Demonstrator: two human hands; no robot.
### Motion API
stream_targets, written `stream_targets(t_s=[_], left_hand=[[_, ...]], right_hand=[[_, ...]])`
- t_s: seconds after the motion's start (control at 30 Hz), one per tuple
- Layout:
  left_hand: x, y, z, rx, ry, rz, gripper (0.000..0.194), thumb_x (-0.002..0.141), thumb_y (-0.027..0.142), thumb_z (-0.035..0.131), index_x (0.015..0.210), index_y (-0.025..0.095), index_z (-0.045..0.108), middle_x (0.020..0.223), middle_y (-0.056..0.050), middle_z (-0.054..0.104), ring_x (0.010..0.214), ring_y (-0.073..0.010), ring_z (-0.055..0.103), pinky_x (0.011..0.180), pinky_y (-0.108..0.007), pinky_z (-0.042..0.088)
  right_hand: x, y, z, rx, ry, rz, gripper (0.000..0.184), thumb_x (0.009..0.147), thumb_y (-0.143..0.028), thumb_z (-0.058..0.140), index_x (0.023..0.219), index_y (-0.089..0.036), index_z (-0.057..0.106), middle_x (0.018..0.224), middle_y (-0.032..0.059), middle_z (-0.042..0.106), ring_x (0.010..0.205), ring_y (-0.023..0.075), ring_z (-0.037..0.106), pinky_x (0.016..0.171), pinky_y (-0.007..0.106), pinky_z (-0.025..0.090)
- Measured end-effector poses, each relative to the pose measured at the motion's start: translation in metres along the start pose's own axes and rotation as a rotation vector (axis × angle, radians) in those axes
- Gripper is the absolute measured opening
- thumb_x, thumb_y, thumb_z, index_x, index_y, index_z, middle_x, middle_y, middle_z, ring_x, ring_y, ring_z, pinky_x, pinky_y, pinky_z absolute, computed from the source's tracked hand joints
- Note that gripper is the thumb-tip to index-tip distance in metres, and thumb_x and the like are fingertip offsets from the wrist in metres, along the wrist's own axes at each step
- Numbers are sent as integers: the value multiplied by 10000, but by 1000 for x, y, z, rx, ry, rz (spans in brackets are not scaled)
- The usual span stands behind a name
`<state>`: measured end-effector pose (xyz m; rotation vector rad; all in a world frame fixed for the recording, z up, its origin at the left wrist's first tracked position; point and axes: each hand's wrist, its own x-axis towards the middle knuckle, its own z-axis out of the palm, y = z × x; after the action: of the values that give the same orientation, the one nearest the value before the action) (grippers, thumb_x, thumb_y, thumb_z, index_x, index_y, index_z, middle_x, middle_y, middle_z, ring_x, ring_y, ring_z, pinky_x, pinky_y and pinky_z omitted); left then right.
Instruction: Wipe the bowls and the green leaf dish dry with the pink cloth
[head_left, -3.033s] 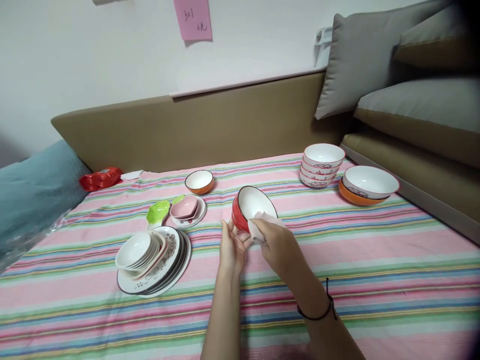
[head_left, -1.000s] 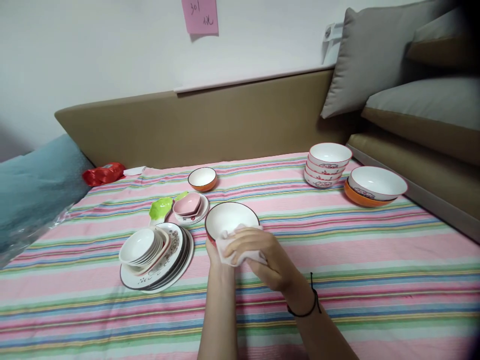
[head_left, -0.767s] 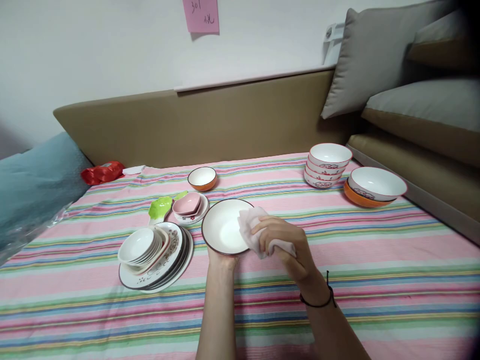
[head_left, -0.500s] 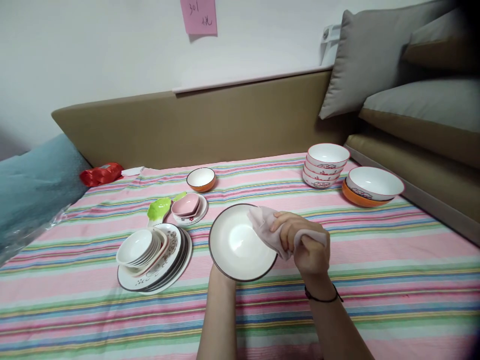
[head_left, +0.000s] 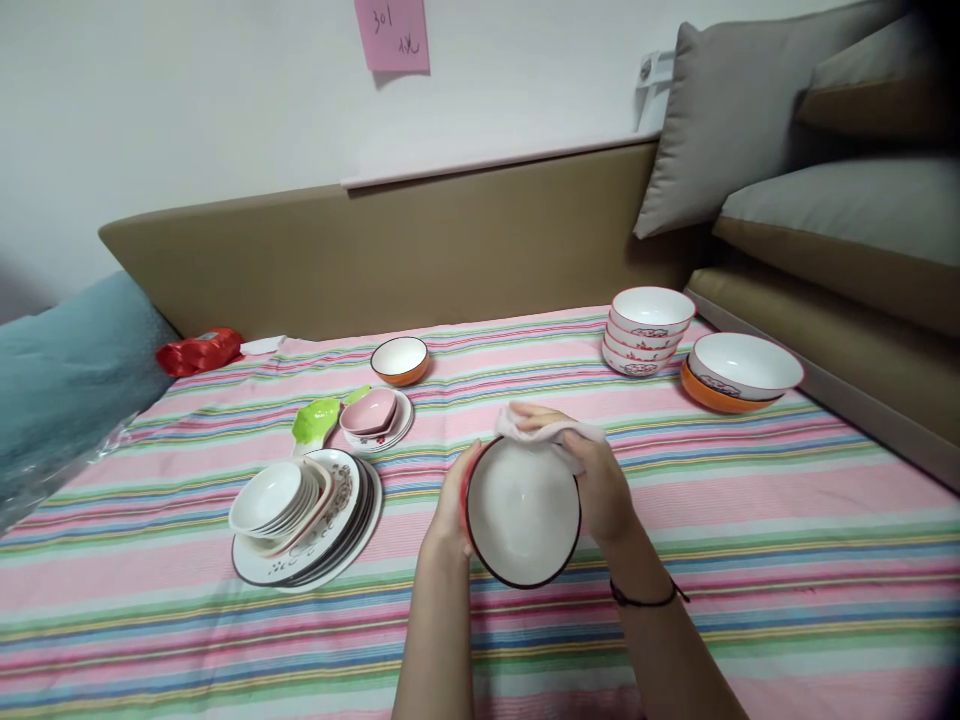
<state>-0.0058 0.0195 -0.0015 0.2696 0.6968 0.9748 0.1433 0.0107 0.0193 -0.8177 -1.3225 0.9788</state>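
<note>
A bowl point(head_left: 523, 515) with a white inside, a dark rim and a red outside is held up at the centre, its opening tipped towards me. My left hand point(head_left: 454, 497) grips it by its left side, the fingers partly hidden behind it. My right hand point(head_left: 592, 470) is closed on a pale pinkish cloth point(head_left: 517, 425), which lies over the bowl's upper right rim. Left of the bowl, small white bowls point(head_left: 266, 497) rest on a pile of plates point(head_left: 349, 560). Behind these are a pink heart-shaped dish point(head_left: 369, 411) on small plates and a green leaf-shaped dish point(head_left: 315, 422).
An orange bowl point(head_left: 400, 372) stands farther back on the striped cloth point(head_left: 750, 560). To the right are a stack of red-rimmed bowls point(head_left: 649, 345) and a white bowl point(head_left: 746, 365) nested in an orange one. A red shiny packet point(head_left: 199, 352) lies far left. Cushions point(head_left: 727, 110) rise at right.
The bowl has turned and tilted, so its red side shows. My left hand has come up from beneath to its left side. My right hand moved the cloth from the inside to the upper rim.
</note>
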Motion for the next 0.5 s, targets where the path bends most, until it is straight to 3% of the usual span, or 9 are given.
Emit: stream_targets(t_s=[0.1, 0.23, 0.37, 0.5], left_hand=[[-2, 0, 1, -4, -67, 14, 452, 835, 496, 581, 1074, 126, 686, 919, -115, 740, 950, -312, 681, 908, -411, 488], [0, -1, 1, -22, -28, 110, 497, 840, 550, 551, 989, 97, 691, 861, -124, 731, 890, -295, 687, 864, -388, 502], [4, -3, 2, -97, 67, 167, 437, 901, 484, 482, 884, 93, 678, 667, -70, 674, 740, -222, 679, 764, -319, 525], [12, -6, -5, -152, 86, 258, 362, 928, 382, 443, 900, 106, 676, 533, -16, 578, 583, -159, 622, 641, -243, 518]], right_hand=[[-1, 1, 6, -189, -64, -21, 351, 928, -308, 383, 1135, -229, 656, 1310, 67, 589, 1280, 230, 455, 1118, 428, 290], [-3, 0, 14, -271, -103, -152, 358, 954, -280, 362, 1212, -250, 608, 1280, 50, 603, 1231, 202, 487, 1081, 416, 332], [-4, -7, 22, -211, -205, -266, 305, 933, -274, 390, 1009, -248, 684, 1120, 32, 681, 1218, 217, 496, 1110, 441, 282], [-7, -16, 27, -129, -352, -310, 282, 884, -281, 425, 747, -223, 664, 809, 34, 708, 1050, 233, 591, 1034, 442, 367]])
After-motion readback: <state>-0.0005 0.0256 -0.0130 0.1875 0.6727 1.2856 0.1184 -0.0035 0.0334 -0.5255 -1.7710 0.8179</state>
